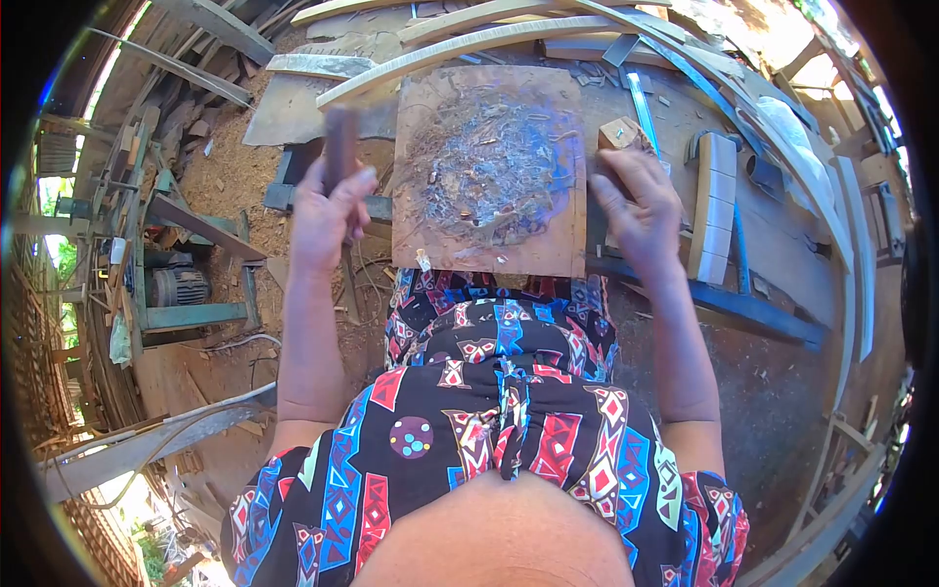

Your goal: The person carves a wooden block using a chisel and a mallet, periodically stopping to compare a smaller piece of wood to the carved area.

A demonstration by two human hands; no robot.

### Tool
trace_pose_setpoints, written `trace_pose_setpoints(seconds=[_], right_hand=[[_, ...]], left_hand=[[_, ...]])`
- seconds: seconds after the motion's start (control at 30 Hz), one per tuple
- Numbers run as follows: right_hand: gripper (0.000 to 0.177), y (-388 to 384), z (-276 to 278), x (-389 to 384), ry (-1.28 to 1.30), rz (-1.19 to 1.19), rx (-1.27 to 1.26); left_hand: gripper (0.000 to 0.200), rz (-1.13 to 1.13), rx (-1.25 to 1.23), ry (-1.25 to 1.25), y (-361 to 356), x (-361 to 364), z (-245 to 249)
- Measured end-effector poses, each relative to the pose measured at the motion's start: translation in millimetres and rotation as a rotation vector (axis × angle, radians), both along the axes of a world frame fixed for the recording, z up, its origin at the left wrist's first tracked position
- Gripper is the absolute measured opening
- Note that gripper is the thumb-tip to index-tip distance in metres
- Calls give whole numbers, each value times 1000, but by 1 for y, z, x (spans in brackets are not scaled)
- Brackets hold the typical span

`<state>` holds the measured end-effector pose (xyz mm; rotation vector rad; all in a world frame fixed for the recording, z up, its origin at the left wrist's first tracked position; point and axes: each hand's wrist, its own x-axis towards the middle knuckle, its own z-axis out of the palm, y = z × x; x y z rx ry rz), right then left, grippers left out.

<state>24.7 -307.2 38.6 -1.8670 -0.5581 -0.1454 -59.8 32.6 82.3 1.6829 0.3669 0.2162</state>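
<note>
My left hand (331,210) is wrapped around a dark brown wooden piece (341,147), which stands up out of the fist and is blurred at its top end. To the right of the board, my right hand (643,210) has its thumb apart from the bent fingers. Those fingertips are right at the lower edge of a light-topped wooden block (622,133). Between the hands lies a square brown board (416,103), in front of my patterned clothing. A rough, matted patch of shavings and residue (494,171) covers its middle.
Long curved wooden strips (469,44) lie beyond the board. At right are a segmented curved block (714,205), a blue metal strip (643,108) and a dark tube (763,176). A motor (178,287) sits in a green frame at left, near sawdust (220,161).
</note>
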Motion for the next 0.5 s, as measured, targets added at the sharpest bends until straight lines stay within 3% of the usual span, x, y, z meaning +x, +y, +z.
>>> trace_pose_setpoints(seconds=[0.07, 0.1, 0.17, 0.4, 0.5], right_hand=[[43, -17, 1, 10, -378, -295, -558], [43, -22, -4, 11, -380, -292, -559], [57, -25, -22, 13, -303, -382, -857], [72, -13, -19, 12, -115, -483, -784], [77, -13, -16, 15, 32, -428, -995]], left_hand=[[28, 10, -111, -77, -5, 10, 27], [26, 18, -216, -150, -7, 16, 38], [25, 4, -307, -238, -18, 34, 53], [27, 3, -466, -380, -58, 100, 19], [32, 34, -480, -339, -60, 117, 2]])
